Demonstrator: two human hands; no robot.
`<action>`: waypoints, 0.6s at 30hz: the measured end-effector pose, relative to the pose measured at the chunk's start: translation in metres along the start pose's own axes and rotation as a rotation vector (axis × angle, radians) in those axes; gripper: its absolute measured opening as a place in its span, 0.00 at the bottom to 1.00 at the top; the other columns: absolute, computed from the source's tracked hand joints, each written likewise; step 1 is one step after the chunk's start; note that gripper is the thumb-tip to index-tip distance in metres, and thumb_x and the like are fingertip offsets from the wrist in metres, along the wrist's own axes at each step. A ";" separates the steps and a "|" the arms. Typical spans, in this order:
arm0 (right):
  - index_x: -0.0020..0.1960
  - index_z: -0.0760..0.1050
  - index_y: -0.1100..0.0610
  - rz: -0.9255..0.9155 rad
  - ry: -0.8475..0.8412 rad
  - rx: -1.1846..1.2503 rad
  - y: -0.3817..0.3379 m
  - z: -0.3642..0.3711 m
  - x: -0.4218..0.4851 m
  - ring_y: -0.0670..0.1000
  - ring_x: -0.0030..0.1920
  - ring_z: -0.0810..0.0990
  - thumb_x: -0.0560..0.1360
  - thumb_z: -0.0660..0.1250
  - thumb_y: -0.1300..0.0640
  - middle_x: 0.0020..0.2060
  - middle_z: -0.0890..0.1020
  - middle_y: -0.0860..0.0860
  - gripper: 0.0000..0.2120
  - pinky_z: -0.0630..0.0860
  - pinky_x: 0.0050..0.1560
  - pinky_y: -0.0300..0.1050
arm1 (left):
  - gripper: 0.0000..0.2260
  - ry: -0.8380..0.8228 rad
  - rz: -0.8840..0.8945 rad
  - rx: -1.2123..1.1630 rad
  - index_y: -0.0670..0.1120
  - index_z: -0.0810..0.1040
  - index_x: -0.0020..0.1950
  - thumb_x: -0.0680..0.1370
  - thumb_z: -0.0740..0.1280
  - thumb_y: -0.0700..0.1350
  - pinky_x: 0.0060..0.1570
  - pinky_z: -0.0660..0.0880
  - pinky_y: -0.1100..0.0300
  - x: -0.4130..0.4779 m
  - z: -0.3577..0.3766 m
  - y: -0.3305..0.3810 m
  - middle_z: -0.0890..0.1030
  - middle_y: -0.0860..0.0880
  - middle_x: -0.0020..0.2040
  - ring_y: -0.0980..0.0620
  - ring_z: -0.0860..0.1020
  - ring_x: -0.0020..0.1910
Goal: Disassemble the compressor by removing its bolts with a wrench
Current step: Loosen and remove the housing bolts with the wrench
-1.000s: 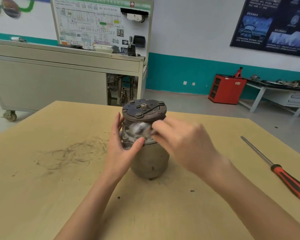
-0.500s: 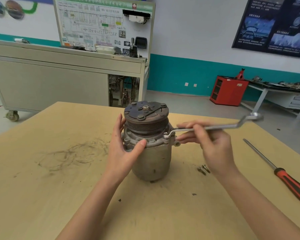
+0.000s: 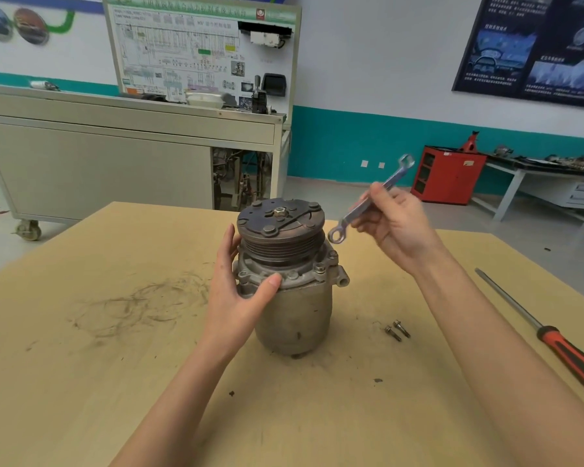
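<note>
compressor [image 3: 294, 315] upright on the bench [image 3: 115, 382]: my left grip [image 3: 236, 291] clasps its flange [image 3: 304, 276], my right grip [image 3: 398, 227] pinches the wrench [image 3: 349, 219] in the air just beside the pulley [image 3: 280, 246]; 2 bolts [image 3: 397, 330] lie at its right.

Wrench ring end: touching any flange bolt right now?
Apart. Head view: the wrench, in the right hand, has its ring end beside the pulley, clearly above the compressor flange bolts.
</note>
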State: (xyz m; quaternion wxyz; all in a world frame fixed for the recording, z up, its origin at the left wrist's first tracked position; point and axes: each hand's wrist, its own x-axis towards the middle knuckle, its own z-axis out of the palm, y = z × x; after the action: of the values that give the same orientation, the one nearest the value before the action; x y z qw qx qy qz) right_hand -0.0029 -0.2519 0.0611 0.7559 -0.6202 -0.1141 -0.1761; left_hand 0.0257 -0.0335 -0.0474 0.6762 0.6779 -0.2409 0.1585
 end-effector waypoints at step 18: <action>0.35 0.79 0.57 -1.372 0.039 -1.850 0.030 0.091 -0.090 0.49 0.25 0.71 0.71 0.65 0.69 0.27 0.75 0.52 0.11 0.67 0.27 0.39 | 0.39 0.030 0.054 -0.050 0.58 0.56 0.72 0.64 0.69 0.59 0.58 0.66 0.78 0.008 0.005 -0.005 0.68 0.60 0.67 0.76 0.68 0.62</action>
State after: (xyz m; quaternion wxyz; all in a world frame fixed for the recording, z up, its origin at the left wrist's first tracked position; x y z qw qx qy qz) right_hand -0.0681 -0.1464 0.0178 -0.2417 -0.7420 -0.2429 -0.5762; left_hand 0.0342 -0.0393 -0.0474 0.6920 0.6516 -0.2527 0.1808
